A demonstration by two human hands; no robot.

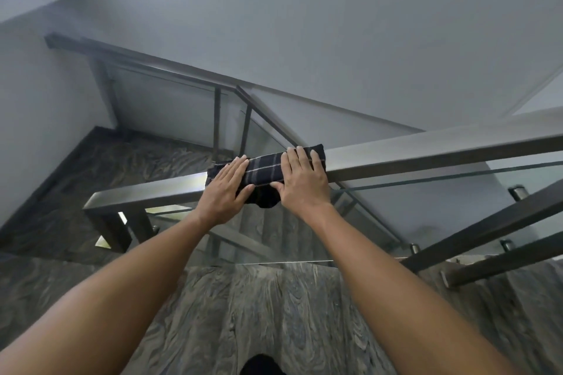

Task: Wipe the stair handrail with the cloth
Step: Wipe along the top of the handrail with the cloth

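Both the left hand (227, 185) and the right hand (301, 179) are pressing flat, fingers straight, on the soft, light plaid cloth (264, 168) draped over the smooth, rigid handrail (426, 155), probably slippery, so holding it by palm pressure is looking wise.

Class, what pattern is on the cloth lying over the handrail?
Dark plaid with pale lines on the cloth, head view.

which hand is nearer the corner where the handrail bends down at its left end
Left. The left hand presses the cloth on the side toward that corner; the right hand lies flat on the cloth's other end, farther along the handrail.
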